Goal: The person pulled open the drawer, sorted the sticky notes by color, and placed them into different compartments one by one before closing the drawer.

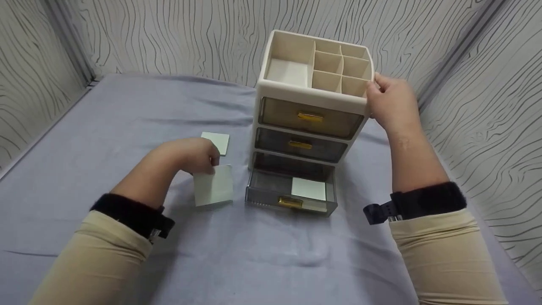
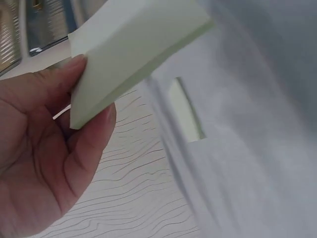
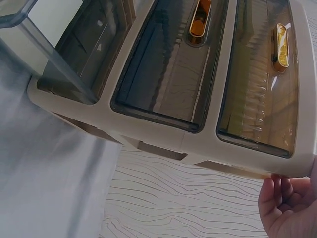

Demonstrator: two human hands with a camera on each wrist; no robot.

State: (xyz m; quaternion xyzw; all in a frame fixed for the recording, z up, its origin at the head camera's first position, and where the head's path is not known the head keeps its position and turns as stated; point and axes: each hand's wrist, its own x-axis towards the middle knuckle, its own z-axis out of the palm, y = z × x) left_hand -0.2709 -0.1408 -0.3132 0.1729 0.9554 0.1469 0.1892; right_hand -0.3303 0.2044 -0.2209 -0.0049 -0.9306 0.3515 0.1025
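Observation:
Between thumb and fingers my left hand (image 1: 192, 154) pinches a pale green sticky note pad (image 1: 214, 186) by its edge, above the cloth to the left of the drawer organizer. In the left wrist view the held pad (image 2: 133, 44) looks slightly bent. A second sticky note pad (image 1: 217, 142) lies on the cloth just beyond that hand. The cream drawer organizer (image 1: 313, 91) stands upright, its bottom drawer (image 1: 269, 186) pulled out with another pale pad (image 1: 309, 188) inside. My right hand (image 1: 394, 99) grips the organizer's upper right edge; in the right wrist view its fingers (image 3: 270, 198) curl against the side.
A grey-lilac cloth (image 1: 271, 262) with wrinkles covers the table. Behind and beside it rise wood-grain patterned walls (image 1: 178, 38). The organizer's top has one large compartment (image 1: 288, 72) and several small ones. Its upper drawer (image 1: 311, 117) and middle drawer (image 1: 300, 145) are closed.

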